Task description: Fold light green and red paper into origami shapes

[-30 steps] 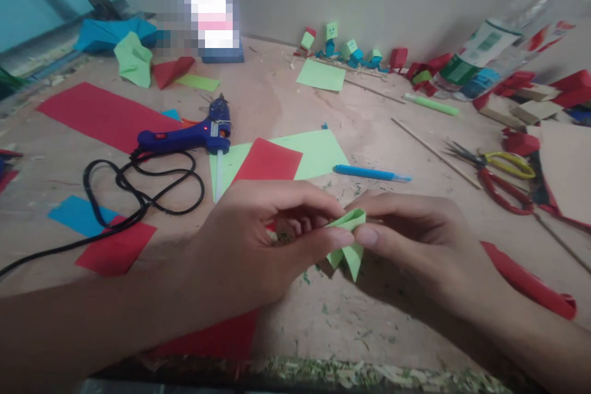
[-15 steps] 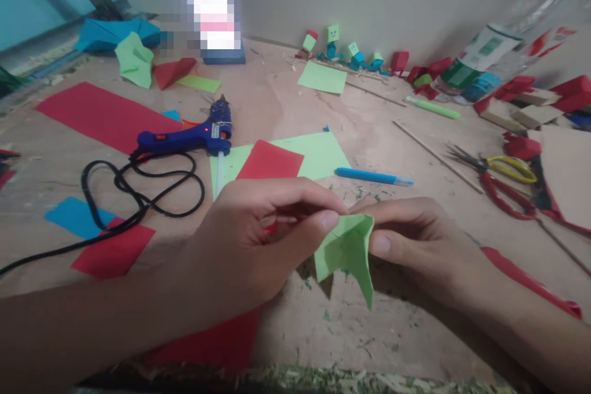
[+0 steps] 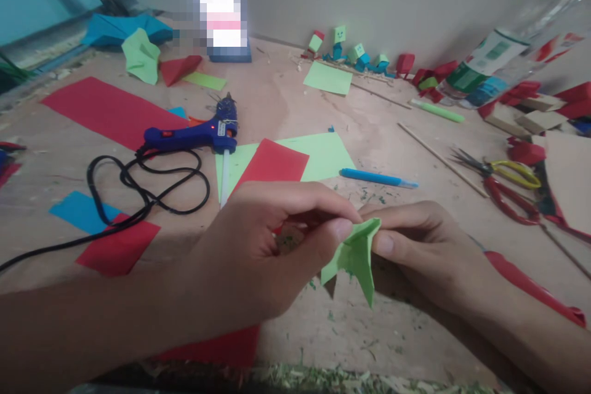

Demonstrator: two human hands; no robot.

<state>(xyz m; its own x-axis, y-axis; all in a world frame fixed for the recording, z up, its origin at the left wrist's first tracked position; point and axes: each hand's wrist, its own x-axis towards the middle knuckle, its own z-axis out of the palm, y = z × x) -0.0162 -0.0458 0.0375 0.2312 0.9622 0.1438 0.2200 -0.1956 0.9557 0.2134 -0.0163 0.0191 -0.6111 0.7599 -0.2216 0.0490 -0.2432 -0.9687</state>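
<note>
Between my hands is a small folded piece of light green paper (image 3: pixel 357 252), with two pointed flaps hanging down. My left hand (image 3: pixel 281 246) pinches its left upper edge between thumb and fingers. On the other side, the thumb and fingers of my right hand (image 3: pixel 415 243) grip its upper right corner. The far side of the paper and some fingertips are hidden. Just beyond my left hand, a red paper piece (image 3: pixel 277 160) lies on a larger light green sheet (image 3: pixel 330 154). A blue pen (image 3: pixel 378 178) rests past my fingers.
A blue glue gun (image 3: pixel 194 134) with a looping black cord (image 3: pixel 148 197) lies at the left. Red-and-yellow-handled scissors (image 3: pixel 503 184) and a thin stick (image 3: pixel 443 159) are at the right. A plastic bottle (image 3: pixel 484 68) and several small paper figures (image 3: pixel 339 43) stand along the wall.
The folded green paper has been pressed narrower, its upper part closing up between my fingers. My left hand has shifted slightly right. The whole view has moved a little.
</note>
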